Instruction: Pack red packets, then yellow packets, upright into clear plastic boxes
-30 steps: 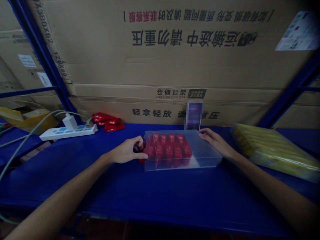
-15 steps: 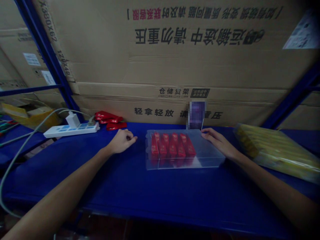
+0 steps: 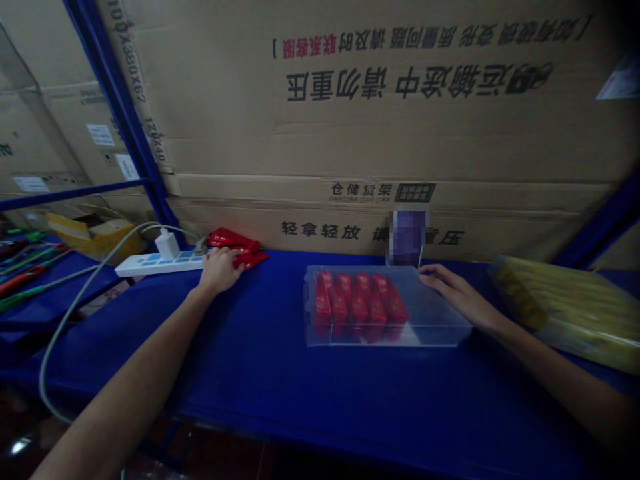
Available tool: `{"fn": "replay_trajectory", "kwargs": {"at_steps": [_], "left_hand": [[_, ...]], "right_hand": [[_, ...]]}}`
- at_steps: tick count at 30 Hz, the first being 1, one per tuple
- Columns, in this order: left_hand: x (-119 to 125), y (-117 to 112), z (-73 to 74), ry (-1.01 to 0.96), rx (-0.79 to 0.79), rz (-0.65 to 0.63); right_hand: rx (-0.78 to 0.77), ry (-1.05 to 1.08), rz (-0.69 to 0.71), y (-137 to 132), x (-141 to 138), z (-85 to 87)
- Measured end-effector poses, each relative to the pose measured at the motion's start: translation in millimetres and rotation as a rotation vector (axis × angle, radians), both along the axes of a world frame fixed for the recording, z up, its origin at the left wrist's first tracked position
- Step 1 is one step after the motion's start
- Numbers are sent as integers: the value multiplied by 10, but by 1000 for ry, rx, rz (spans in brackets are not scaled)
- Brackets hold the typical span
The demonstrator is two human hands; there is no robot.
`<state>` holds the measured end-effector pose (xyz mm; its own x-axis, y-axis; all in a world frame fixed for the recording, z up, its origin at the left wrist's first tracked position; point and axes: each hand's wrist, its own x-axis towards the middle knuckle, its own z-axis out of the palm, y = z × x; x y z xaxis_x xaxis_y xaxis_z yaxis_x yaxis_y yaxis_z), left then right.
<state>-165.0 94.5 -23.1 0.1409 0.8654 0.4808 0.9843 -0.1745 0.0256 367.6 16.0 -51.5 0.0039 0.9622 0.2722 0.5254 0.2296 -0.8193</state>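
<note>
My left hand (image 3: pixel 220 270) reaches to the back of the table, its fingers curled over a glossy red packet (image 3: pixel 250 259) in a small pile. Part of that pile is hidden behind the fingers. Near the middle, a clear plastic box (image 3: pixel 437 327) holds several red packets (image 3: pixel 360 300) standing slanted in a row in its left part. At the box's back right corner, my right hand (image 3: pixel 453 290) grips the edge between thumb and fingers.
A white power strip (image 3: pixel 165 262) with a plug and cable lies left of the pile. Behind the box stands a blurred-out phone-like screen (image 3: pixel 409 237). To the right is a plastic-wrapped yellow bundle (image 3: pixel 575 307). Large cardboard (image 3: pixel 310 147) backs the blue table (image 3: pixel 320 400).
My left hand has moved left and away from me, from bare table onto the red packets. My right hand stays at the box corner. The view has shifted slightly left.
</note>
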Motion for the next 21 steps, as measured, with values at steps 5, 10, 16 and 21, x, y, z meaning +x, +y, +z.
{"fn": "replay_trajectory", "kwargs": {"at_steps": [5, 10, 16, 21], "left_hand": [[45, 4, -10, -119, -82, -201], [119, -54, 94, -224, -157, -333], [449, -218, 149, -543, -384, -620], [681, -402, 157, -550, -511, -753]], "right_hand": [[77, 35, -65, -9, -52, 33], [198, 71, -367, -43, -28, 90], [262, 220, -313, -52, 87, 95], [212, 180, -199, -20, 24, 59]]}}
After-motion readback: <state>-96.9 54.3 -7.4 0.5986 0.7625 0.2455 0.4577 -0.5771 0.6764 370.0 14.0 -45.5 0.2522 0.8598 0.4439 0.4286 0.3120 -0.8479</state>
